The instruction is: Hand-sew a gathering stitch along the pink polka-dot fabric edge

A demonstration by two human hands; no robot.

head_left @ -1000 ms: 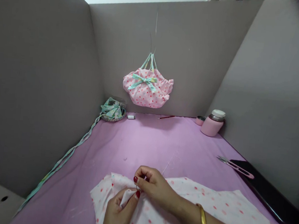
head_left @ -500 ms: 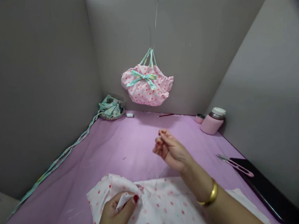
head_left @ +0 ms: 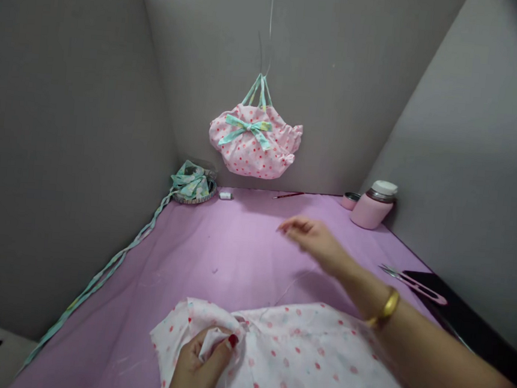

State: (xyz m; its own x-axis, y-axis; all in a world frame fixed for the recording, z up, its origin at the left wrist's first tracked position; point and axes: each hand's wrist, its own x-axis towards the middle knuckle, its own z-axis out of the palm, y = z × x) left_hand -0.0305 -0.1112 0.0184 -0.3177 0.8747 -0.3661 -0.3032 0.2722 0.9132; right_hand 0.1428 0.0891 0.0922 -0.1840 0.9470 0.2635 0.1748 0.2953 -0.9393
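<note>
White cloth with red and pink dots (head_left: 299, 354) lies across the front of the table. My left hand (head_left: 201, 364) is closed on a gathered fold of it, thumb on top. Over the table, above the cloth's far edge, is my right hand (head_left: 311, 238), slightly blurred, with its fingers pinched together. A fine pale sewing thread (head_left: 293, 281) runs from the gathers up towards that hand. Whether a needle is between the fingertips cannot be made out. A gold bangle (head_left: 385, 308) circles the right wrist.
A dotted pink garment (head_left: 255, 151) with a green bow hangs at the back wall. Along the table stand a basket of green cloth (head_left: 193, 185), a small white spool (head_left: 226, 196) and a pink jar (head_left: 372, 210). Pink thread snips (head_left: 417, 285) lie on a black case (head_left: 489, 353) at right.
My right hand has moved right and slightly up, away from the cloth, turning palm down. More of the thread shows. My left hand keeps its hold; the camera view has tilted slightly.
</note>
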